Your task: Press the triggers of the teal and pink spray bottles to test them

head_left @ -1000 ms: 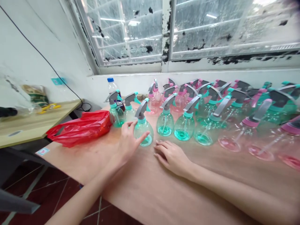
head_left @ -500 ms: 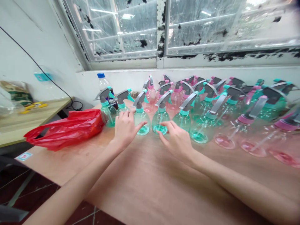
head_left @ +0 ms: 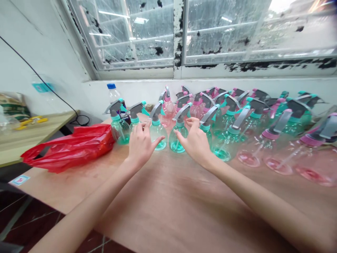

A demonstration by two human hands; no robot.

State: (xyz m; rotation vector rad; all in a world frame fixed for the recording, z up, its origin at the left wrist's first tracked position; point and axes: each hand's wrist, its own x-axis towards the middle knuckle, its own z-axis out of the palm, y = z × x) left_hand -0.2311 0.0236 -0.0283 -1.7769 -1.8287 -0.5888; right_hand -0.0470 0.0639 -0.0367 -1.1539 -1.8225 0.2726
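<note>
Left hand (head_left: 139, 147) at one green spray bottle (head_left: 157, 132), right hand (head_left: 196, 144) at neighbouring green bottle (head_left: 175, 146), hands apart, grip indeterminable.

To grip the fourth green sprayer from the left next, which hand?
Right hand, I'd say: its thumb overlaps that green sprayer in view, fingers held apart from it. The left hand is farther off, beside the third sprayer.
</note>
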